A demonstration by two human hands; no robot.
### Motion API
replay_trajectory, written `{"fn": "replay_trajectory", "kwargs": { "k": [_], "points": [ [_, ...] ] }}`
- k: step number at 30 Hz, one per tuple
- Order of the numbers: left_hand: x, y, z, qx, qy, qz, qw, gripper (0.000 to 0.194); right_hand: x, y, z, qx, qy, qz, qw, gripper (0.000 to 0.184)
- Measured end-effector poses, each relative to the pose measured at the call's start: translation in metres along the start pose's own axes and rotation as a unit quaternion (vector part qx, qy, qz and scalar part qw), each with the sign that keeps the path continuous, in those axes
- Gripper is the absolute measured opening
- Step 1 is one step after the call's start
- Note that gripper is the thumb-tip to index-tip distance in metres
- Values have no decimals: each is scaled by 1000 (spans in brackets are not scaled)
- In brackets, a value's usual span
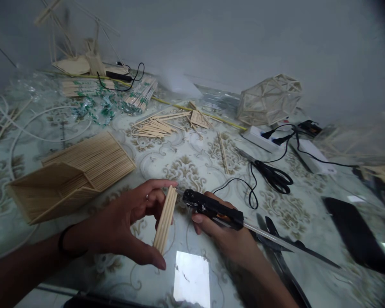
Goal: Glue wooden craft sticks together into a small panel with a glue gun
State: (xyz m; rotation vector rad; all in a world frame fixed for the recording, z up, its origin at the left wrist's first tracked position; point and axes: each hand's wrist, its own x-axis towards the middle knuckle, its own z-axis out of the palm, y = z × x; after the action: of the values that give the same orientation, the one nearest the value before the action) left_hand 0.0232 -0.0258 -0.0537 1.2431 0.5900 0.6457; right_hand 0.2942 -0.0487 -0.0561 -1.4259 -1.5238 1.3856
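My left hand (125,218) grips a small bundle of wooden sticks (165,220), side by side, between thumb and fingers, tilted upright above the table. In my right hand (224,239) is a black hot glue gun (211,207), with a glue stick (288,244) jutting from its back. Its nozzle is at the upper end of the sticks; I cannot tell whether it touches. Left of my left hand lies an open-ended box shape made of wooden sticks (77,171).
Loose sticks (155,127) lie mid-table, with packaged sticks (139,95) behind. Scissors (269,171), a white power strip (261,139) with black cords and a black phone-like slab (359,231) lie right. A stick-built polyhedron (269,100) stands at back. Pliers-like tool (279,256) lies beneath the glue stick.
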Motion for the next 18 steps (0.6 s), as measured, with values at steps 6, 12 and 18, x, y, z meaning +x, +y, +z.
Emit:
{"fn": "replay_trajectory", "kwargs": {
  "k": [6,12,18],
  "points": [
    [0,-2,1,-14,0,-1,1000,106,0,0,1,-17,-1,-6,1000,35],
    [2,-1,-1,-10,-9,-2,1000,105,1,2,1,-27,2,-6,1000,35],
    [4,-10,-1,-71,-20,5,997,110,-1,6,1,-45,6,-18,999,33]
  ]
}}
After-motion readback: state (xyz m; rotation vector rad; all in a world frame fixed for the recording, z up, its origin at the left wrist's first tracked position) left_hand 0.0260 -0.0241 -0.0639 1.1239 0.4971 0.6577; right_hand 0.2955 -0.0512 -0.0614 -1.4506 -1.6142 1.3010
